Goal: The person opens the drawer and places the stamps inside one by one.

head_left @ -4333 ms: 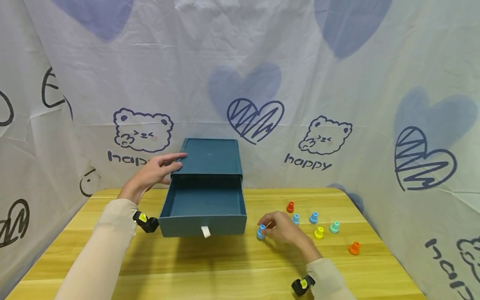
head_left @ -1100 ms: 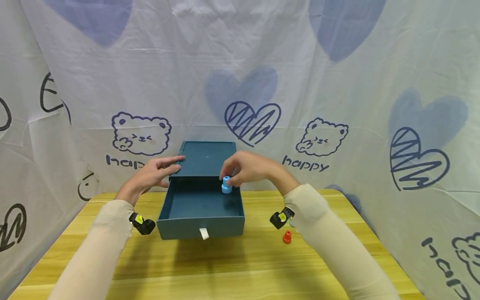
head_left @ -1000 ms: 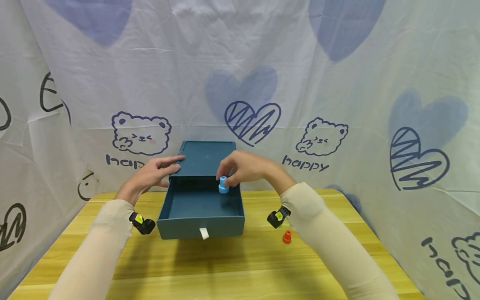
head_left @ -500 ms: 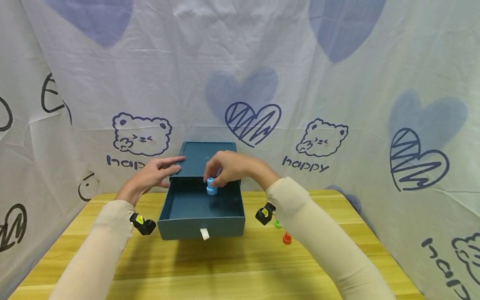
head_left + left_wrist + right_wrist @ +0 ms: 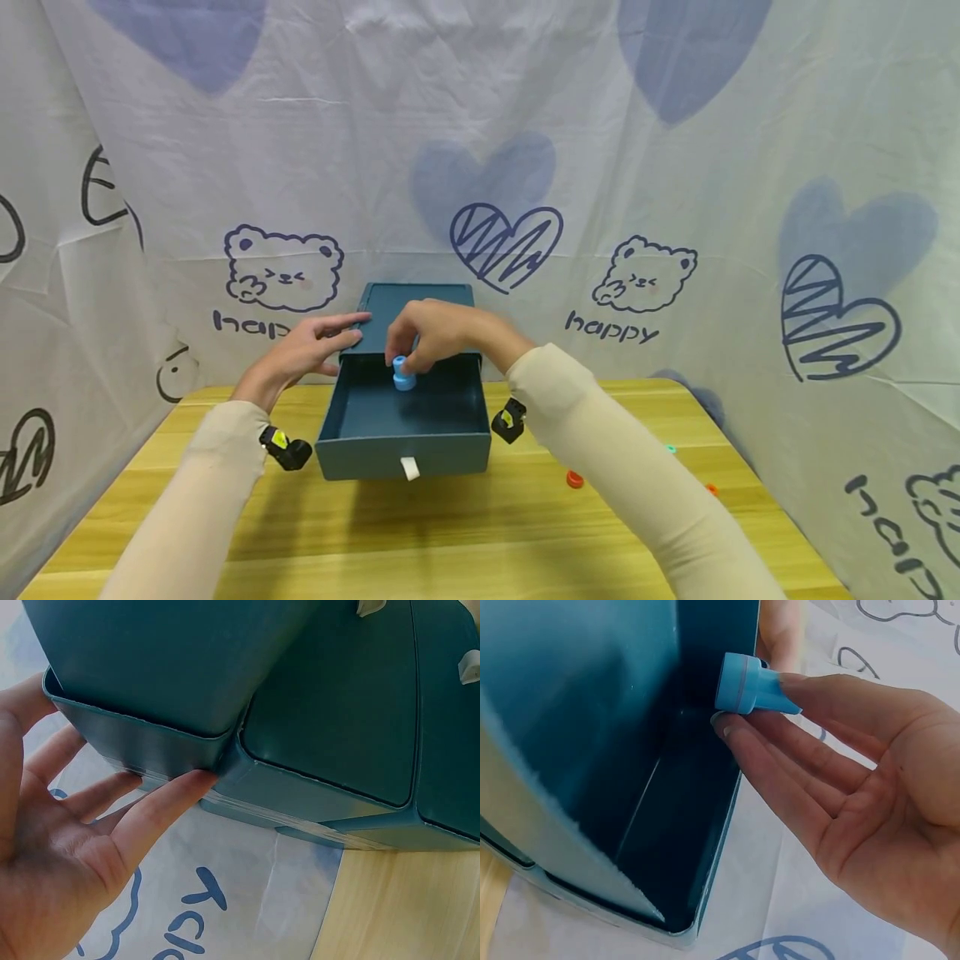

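Note:
My right hand [image 5: 446,329] pinches a small light-blue plastic peg [image 5: 405,381] with a wide round base and narrower top. The peg is upright inside the pulled-out dark teal drawer [image 5: 367,460], towards its back. The right wrist view shows the thumb and fingertips on the peg [image 5: 739,684]; whether its base touches the drawer floor I cannot tell. My left hand [image 5: 303,346] rests against the left side of the drawer cabinet [image 5: 384,304]. In the left wrist view its spread fingers [image 5: 161,814] touch the cabinet wall.
A white pull tab [image 5: 409,467] sticks out of the drawer front. On the wooden table [image 5: 450,550] to the right are a red peg [image 5: 574,479], an orange one [image 5: 712,490] and a teal one [image 5: 671,448], partly hidden by my right sleeve [image 5: 630,483]. A printed cloth hangs behind.
My right hand picked up a blue peg from the table and brought it over the drawer. Over the last second it moved left inside the drawer. The left hand stayed at the cabinet.

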Available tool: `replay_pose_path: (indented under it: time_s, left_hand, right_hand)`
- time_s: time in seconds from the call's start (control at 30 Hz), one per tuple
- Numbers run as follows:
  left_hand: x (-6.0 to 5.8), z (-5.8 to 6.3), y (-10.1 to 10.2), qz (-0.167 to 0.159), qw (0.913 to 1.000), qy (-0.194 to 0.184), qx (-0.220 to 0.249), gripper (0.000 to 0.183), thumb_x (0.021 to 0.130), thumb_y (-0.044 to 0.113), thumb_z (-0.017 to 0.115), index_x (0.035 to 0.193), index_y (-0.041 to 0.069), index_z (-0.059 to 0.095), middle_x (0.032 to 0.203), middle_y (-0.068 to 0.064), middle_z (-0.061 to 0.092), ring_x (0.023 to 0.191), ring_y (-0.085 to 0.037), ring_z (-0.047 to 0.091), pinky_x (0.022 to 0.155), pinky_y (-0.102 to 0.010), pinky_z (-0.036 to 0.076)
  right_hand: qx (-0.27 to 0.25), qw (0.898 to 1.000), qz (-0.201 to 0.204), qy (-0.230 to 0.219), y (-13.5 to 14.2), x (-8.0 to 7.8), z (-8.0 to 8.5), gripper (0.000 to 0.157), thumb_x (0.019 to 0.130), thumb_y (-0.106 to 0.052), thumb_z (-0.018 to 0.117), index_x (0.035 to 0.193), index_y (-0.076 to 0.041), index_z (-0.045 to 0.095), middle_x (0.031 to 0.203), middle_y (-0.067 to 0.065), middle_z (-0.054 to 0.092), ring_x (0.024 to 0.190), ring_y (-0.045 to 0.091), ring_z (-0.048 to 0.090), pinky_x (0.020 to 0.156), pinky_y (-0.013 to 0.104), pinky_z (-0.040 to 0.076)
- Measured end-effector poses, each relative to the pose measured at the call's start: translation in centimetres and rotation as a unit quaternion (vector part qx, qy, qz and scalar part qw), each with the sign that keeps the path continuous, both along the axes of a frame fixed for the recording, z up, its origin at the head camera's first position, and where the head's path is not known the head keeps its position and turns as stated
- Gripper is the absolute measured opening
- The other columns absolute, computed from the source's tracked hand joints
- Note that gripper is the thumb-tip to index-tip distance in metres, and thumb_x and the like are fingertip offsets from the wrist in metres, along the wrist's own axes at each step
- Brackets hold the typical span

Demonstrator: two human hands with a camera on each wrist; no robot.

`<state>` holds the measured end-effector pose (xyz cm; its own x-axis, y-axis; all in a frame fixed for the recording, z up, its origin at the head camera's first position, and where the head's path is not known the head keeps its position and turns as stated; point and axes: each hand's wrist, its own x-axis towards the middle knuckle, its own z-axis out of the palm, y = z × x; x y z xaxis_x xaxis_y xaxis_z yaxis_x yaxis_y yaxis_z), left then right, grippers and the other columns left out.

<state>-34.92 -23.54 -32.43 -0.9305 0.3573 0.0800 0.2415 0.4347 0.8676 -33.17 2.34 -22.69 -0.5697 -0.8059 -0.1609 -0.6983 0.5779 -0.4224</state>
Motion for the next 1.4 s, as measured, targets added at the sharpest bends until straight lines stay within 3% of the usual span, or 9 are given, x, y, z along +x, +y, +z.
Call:
replay_pose_path:
  time_s: [0.47,0.83,1.03,1.4]
  left_hand:
    - [0.0,-0.2,-0.2,0.002,0.9999,-0.005,0.009,0.061,0.107,0.039,0.054,0.161,0.017,0.037,0.172,-0.02,0.018,0.153,-0.051,0.028,0.106,-0.067,0.049]
    - [0.0,-0.1,-0.3,0.0,0.9998,-0.011,0.017,0.066,0.106,0.044,0.055,0.161,0.014,0.036,0.171,-0.021,0.02,0.152,-0.05,0.029,0.106,-0.066,0.049]
    - [0.0,0.0,-0.2,0.001,0.9996,-0.015,0.022,0.065,0.106,0.044,0.056,0.161,0.015,0.038,0.171,-0.02,0.022,0.151,-0.049,0.032,0.106,-0.065,0.05]
    - [-0.1,-0.1,-0.2,-0.008,0.9998,-0.004,0.015,0.062,0.107,0.043,0.054,0.161,0.016,0.038,0.172,-0.019,0.018,0.154,-0.049,0.027,0.107,-0.068,0.048]
  right_hand:
    - [0.003,1.0,0.026,-0.006,-2.6,-0.1,-0.4,0.02,0.095,-0.01,0.074,0.115,-0.006,0.076,0.113,0.01,0.075,0.093,0.019,0.07,0.08,0.023,0.062]
    - [0.031,0.999,0.018,-0.023,-4.1,-0.3,-0.8,0.016,0.094,-0.008,0.075,0.109,-0.01,0.078,0.116,0.006,0.076,0.1,0.015,0.07,0.081,0.021,0.062]
    - [0.057,0.998,0.027,-0.028,-4.7,-0.1,-0.8,0.016,0.094,-0.01,0.076,0.11,-0.011,0.077,0.111,0.002,0.076,0.097,0.013,0.07,0.08,0.018,0.061]
    - [0.113,0.991,0.065,-0.017,-5.3,-0.2,-1.3,0.019,0.091,-0.014,0.08,0.11,-0.017,0.08,0.107,-0.005,0.075,0.101,0.011,0.068,0.09,0.017,0.056]
